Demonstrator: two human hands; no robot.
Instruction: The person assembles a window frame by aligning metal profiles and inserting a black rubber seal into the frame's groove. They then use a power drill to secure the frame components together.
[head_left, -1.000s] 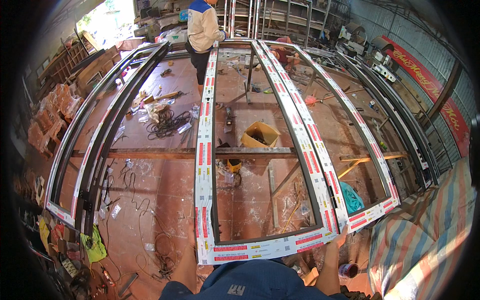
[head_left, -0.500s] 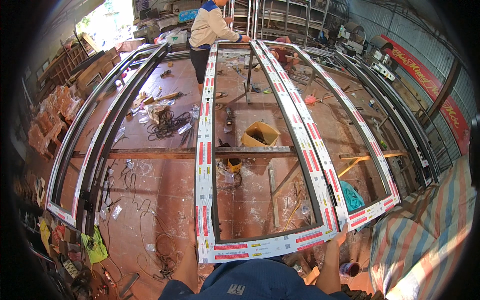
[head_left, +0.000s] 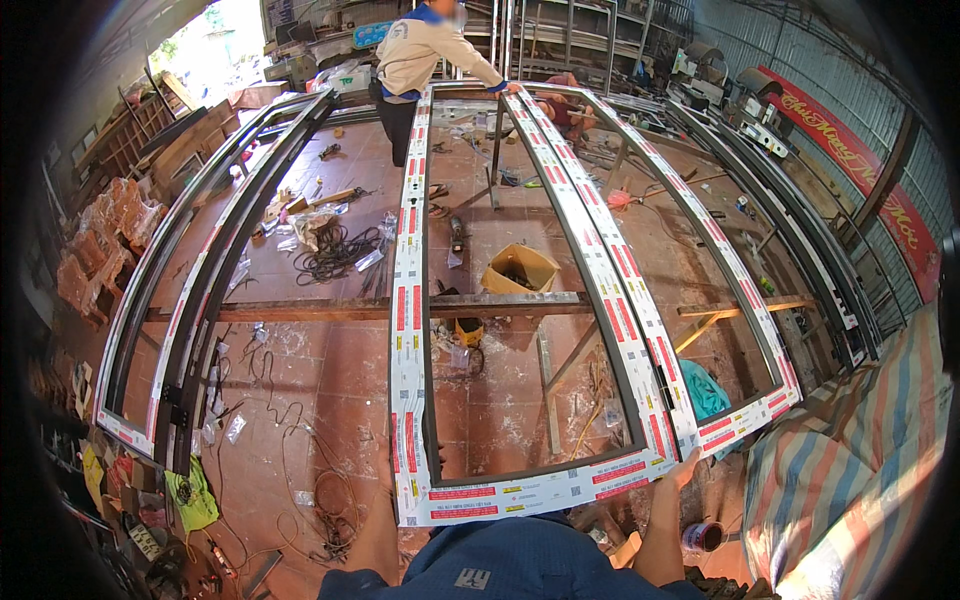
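Frame: long rectangular frame in white film with red marks (head_left: 545, 490), lying in front of the person; its long axis goes away, toward co-worker in beige-and-blue jacket (head_left: 425, 52).
Near left corner: left hand (head_left: 387, 482) is beside it, mostly hidden; its grip I cannot tell.
Near right corner: right hand (head_left: 682, 470) touches the edge; fingers hidden, closing not certain.
Nearer hand: neither, one at each corner.

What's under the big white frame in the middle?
Through the white frame you see a brown beam, an open cardboard box and red floor tiles. Whatever lies right beneath its bars is covered.
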